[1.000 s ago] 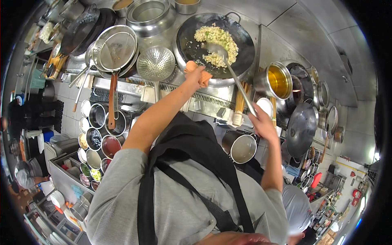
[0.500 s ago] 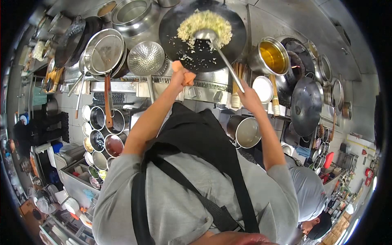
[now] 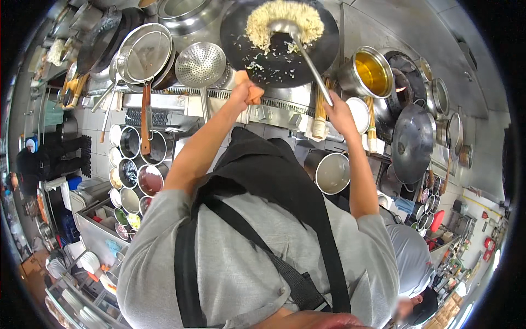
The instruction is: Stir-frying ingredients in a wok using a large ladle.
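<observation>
A large black wok (image 3: 238,46) sits on the range at the far side. Fried rice (image 3: 260,30) is heaped in its far part, with loose grains scattered over the nearer surface. My left hand (image 3: 239,98) is closed around a folded orange cloth (image 3: 254,94) at the wok's near-left rim; whatever part of the wok lies under the cloth is hidden. In my right hand (image 3: 341,116) is the long metal handle of a ladle (image 3: 311,64). Its bowl lies face down against the near side of the rice.
Left of the wok are a perforated skimmer (image 3: 200,64) and a wire strainer (image 3: 146,52). A pot of yellow oil (image 3: 359,57) and bamboo brushes (image 3: 320,112) stand right. A pot (image 3: 332,174) is below my right forearm. A co-worker (image 3: 411,257) is behind at right.
The ladle has turned and shifted slightly right across the rice. The rice looks more bunched and browner. Wok and range sit a little higher in view; my left hand keeps its grip.
</observation>
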The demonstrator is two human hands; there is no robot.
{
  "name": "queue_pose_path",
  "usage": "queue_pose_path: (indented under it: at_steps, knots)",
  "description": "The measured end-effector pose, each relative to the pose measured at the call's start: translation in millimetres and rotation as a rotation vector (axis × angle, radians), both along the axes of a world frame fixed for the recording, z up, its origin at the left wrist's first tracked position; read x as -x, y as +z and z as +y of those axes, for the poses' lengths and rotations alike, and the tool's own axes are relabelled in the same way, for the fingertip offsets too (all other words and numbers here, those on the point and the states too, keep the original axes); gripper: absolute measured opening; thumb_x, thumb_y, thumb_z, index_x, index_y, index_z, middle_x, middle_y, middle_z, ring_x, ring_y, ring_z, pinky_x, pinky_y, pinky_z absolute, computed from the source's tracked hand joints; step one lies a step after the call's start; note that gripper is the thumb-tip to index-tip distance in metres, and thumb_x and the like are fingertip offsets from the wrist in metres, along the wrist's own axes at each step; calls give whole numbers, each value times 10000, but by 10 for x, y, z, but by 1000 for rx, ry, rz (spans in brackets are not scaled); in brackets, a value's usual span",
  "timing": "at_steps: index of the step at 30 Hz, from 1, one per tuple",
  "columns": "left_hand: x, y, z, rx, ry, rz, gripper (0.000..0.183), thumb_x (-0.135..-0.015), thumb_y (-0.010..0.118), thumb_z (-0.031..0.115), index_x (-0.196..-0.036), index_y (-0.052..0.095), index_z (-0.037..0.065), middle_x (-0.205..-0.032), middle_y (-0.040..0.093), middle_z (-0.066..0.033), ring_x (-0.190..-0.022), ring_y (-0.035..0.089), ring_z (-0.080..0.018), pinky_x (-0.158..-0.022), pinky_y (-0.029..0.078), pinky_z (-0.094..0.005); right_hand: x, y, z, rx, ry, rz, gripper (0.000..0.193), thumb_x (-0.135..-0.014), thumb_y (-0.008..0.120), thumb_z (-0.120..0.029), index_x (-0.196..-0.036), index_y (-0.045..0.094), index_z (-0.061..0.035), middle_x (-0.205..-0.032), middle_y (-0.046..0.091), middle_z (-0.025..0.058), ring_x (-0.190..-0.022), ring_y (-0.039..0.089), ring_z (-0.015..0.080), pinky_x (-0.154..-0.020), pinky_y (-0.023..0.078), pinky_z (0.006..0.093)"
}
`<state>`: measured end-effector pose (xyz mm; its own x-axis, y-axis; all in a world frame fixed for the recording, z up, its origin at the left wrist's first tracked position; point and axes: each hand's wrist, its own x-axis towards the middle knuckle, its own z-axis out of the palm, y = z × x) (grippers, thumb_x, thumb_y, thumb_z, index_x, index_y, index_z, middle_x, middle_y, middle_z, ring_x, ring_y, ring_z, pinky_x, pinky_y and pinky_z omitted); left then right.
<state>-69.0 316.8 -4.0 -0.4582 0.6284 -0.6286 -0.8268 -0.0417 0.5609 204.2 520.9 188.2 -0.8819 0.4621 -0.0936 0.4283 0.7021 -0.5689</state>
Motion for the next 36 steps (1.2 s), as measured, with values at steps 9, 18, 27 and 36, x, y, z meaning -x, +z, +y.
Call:
queue_pose_path:
  at_steps: [9, 18, 27, 36]
  knots:
    - [-399, 1754, 159, 101, 74, -94, 181, -935, 449, 192, -996, 544, 50, -914, 628, -147, -699, 614, -278, -510, 499, -407, -535, 1124, -144, 521, -120, -284, 328, -922, 598, -176, -1209, 560, -22, -628, 503, -11, -473, 448, 83, -443, 369, 272]
    - [-571, 563, -83, -148, 168, -121, 193, -862, 451, 95, -1048, 483, 58, -849, 598, -136, -626, 608, -290, -459, 490, -454, -506, -35, -212, 771, -342, 186, 282, -873, 586, -87, -1146, 576, -18, -661, 559, 22, -473, 503, 99, -419, 396, 243]
    - [150, 625, 710, -103, 77, 8, 130, -918, 509, 136, -983, 517, 24, -851, 614, -133, -712, 637, -264, -567, 538, -415, 669, -174, 55, 749, -555, 355, 167, -976, 537, -252, -942, 525, -89, -620, 476, -14, -411, 407, 70, -332, 342, 235]
    - [-81, 1049, -696, -458, -128, -380, 533, -909, 589, 462, -1254, 495, 66, -1040, 608, -158, -973, 602, -283, -852, 512, -442, 477, -121, -167, 963, -475, 125, 183, -972, 535, -236, -1046, 547, -69, -660, 482, 5, -442, 423, 83, -341, 341, 246]
